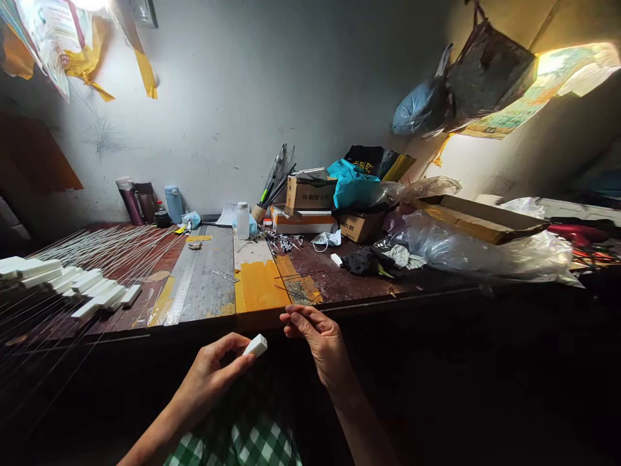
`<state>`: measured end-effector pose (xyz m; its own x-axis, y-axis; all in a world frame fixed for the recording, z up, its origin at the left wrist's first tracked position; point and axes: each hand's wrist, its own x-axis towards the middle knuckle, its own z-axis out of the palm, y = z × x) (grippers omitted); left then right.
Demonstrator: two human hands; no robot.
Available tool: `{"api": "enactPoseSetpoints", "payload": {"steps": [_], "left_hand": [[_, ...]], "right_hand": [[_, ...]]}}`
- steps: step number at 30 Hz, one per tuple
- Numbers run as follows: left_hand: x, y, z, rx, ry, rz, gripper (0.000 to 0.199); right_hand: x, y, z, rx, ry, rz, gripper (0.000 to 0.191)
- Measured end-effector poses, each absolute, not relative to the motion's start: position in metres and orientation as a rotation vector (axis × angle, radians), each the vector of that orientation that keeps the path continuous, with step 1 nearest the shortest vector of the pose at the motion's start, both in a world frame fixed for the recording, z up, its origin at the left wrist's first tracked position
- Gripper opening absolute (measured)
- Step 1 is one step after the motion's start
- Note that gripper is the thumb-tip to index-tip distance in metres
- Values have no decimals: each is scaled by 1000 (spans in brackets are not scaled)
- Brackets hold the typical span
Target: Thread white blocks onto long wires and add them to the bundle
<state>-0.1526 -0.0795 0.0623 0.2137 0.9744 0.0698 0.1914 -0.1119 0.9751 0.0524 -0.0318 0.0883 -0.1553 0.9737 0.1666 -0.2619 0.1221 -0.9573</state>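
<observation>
Between the thumb and fingers of my left hand (216, 364) is a small white block (256, 345), tilted so that one end faces up and to the right. My right hand (320, 340) is raised just right of the block, apart from it, with thumb and fingertips pinched together. Whatever the right fingertips hold, if anything, is too small to make out. Both hands are in front of the bench edge, above my green and white checked clothing (262, 443). On the left of the bench lies a pile of similar white blocks (99, 294) with long thin rods (121, 243).
The bench carries a metal ruler (182, 288), a white bottle (242, 221), several small loose parts (286, 244) and a face mask (326, 239). Cardboard boxes (310, 193), a shallow carton (480, 217) and clear plastic bags (485, 249) crowd the right. Flasks (129, 200) stand by the wall.
</observation>
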Motion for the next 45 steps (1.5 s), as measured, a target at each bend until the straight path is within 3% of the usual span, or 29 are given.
{"api": "enactPoseSetpoints", "payload": {"steps": [18, 28, 39, 45], "left_hand": [[-169, -86, 42, 1659, 1341, 1054, 23], [-184, -91, 29, 1628, 1425, 1112, 27], [-256, -97, -1, 903, 1434, 1354, 50], [-264, -81, -17, 731, 1412, 1343, 53]], "right_hand": [[42, -26, 76, -914, -1268, 1294, 28], [16, -10, 58, -970, -1283, 1350, 43], [-43, -4, 53, -863, -1938, 875, 12], [-92, 12, 46, -820, -2192, 598, 12]]}}
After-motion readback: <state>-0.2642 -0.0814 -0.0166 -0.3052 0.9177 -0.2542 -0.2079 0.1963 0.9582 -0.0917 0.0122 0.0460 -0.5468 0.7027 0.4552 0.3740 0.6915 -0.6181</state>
